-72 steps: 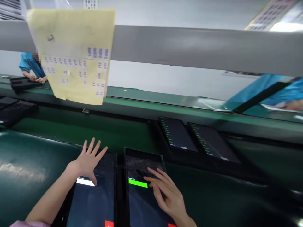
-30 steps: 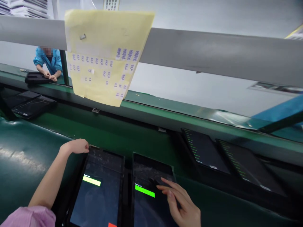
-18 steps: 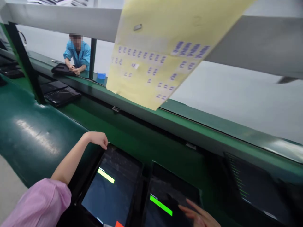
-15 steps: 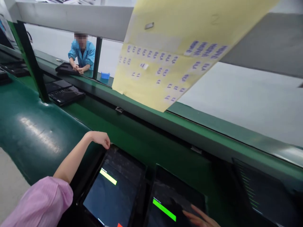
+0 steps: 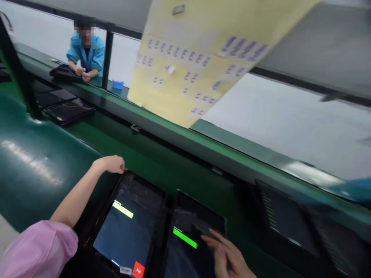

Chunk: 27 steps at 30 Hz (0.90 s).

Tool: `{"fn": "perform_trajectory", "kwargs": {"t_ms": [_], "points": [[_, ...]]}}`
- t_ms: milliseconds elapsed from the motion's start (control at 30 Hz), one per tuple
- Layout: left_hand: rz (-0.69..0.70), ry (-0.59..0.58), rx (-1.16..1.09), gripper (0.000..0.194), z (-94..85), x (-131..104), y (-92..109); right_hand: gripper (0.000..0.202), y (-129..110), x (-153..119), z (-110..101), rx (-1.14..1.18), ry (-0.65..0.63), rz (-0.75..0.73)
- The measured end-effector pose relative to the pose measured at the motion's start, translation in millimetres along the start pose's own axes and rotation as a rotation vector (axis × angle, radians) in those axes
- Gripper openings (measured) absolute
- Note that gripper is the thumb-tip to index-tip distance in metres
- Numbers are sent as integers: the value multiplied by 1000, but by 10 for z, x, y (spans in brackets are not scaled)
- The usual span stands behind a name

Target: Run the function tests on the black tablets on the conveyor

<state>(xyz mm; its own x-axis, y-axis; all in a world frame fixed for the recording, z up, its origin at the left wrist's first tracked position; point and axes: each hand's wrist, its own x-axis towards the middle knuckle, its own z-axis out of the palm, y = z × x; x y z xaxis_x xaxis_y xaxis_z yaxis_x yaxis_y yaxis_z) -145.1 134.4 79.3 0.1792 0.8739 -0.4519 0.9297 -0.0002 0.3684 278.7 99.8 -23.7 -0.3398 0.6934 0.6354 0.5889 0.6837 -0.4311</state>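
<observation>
A green bench (image 5: 17, 154) is filling the left side, its smooth top sloping across the view and shining with a long white streak of glare. Pale floor (image 5: 7, 231) is showing past its edge at the lower left. A darker green channel (image 5: 150, 162) is running diagonally beyond the bench, and a green ledge (image 5: 203, 148) is bordering its far side. Behind that, a far bench (image 5: 220, 135) is stretching along a plain white wall (image 5: 290, 104), catching bright light toward the right. A dark post (image 5: 17, 69) is leaning across the left, a thinner upright (image 5: 108, 60) is standing farther off, and a grey beam (image 5: 319, 50) is spanning the top.
</observation>
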Motion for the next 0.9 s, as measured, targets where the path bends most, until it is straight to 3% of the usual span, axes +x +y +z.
{"fn": "perform_trajectory", "kwargs": {"t_ms": [133, 367, 900], "points": [[-27, 65, 2, 27, -99, -61, -25, 20, -14, 84, 61, -39, 31, -55], [5, 25, -29, 42, -75, -22, -46, 18, -21, 141, 75, -52, 34, -49], [15, 16, -96, 45, -90, -1, -44, 19, 70, 81, 56, -14, 44, 18]]}}
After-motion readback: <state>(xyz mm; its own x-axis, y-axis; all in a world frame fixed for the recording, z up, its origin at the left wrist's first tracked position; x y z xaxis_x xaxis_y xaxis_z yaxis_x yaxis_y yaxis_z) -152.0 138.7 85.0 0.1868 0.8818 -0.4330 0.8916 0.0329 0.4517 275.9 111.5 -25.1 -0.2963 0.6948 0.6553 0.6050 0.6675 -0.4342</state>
